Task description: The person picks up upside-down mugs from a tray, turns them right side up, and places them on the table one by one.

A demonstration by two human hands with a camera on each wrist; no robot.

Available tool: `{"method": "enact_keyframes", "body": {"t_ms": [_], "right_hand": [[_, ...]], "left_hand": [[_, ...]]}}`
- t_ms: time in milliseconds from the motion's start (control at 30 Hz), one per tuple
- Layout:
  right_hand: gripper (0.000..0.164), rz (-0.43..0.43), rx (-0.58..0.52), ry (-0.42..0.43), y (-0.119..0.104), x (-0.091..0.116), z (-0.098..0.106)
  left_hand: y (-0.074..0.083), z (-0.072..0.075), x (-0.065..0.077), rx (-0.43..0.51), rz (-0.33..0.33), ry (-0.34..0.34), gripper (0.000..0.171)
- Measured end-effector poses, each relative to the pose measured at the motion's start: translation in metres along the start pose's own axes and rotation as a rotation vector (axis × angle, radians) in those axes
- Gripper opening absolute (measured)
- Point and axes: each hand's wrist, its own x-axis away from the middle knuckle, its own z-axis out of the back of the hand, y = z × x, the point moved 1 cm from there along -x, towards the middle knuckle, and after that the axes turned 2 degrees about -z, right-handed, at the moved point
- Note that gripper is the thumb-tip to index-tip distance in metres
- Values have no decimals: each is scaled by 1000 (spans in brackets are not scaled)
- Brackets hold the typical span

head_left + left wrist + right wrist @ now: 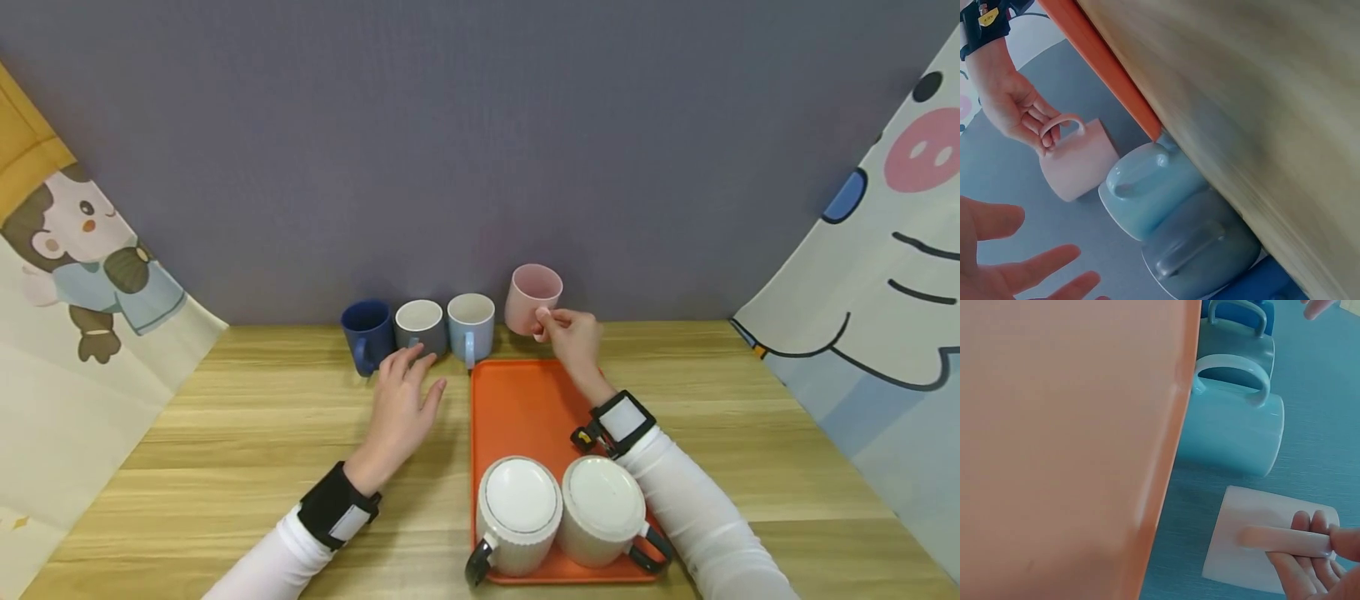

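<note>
A pink mug [525, 307] stands upright at the right end of a row by the back wall, and my right hand [573, 337] grips its handle between thumb and fingers. In the right wrist view the fingers pass through that handle [1285, 541]. My left hand [405, 406] hovers with spread fingers in front of the grey mug [432, 335] and holds nothing. Beside the grey mug stand a dark blue mug [368, 333] on its left and a light blue mug [472, 327] on its right, all mouth up with handles facing me.
An orange tray [517, 408] lies in front of the light blue and pink mugs. Two ribbed whitish mugs with black handles, a left one [520, 515] and a right one [602, 510], sit upside down at its near end. A grey wall [480, 150] rises behind.
</note>
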Motion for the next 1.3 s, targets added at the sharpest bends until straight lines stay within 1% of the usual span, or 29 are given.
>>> {"method": "enact_keyframes", "body": {"t_ms": [167,267,433,567,667,933,1100,1300], "right_hand": [[28,5,33,8,3,-1,-4],[27,-1,27,8,4,-1,-6],[27,-20,16,-8,10,-2,-7],[27,-39,44,-22,14,-2,-9],[27,-53,57,-27,15,-2,-11],[27,-80,78,-45,15,-4,-16],[25,-80,99,-64,15,-4,-18],[27,-86,128,-76,16,-4,-21]], "left_hand": [[-5,6,3,-9,-4,8,35],[-9,9,5,-17,-4,14,34],[-12,14,8,-35,19,6,35],[-15,17,10,-44,32,-5,36],[-16,19,11,-51,48,-14,37],[-21,25,13,-74,73,-13,38],[-25,29,14,-81,82,-10,38],[-27,32,14,-79,98,-33,38]]}}
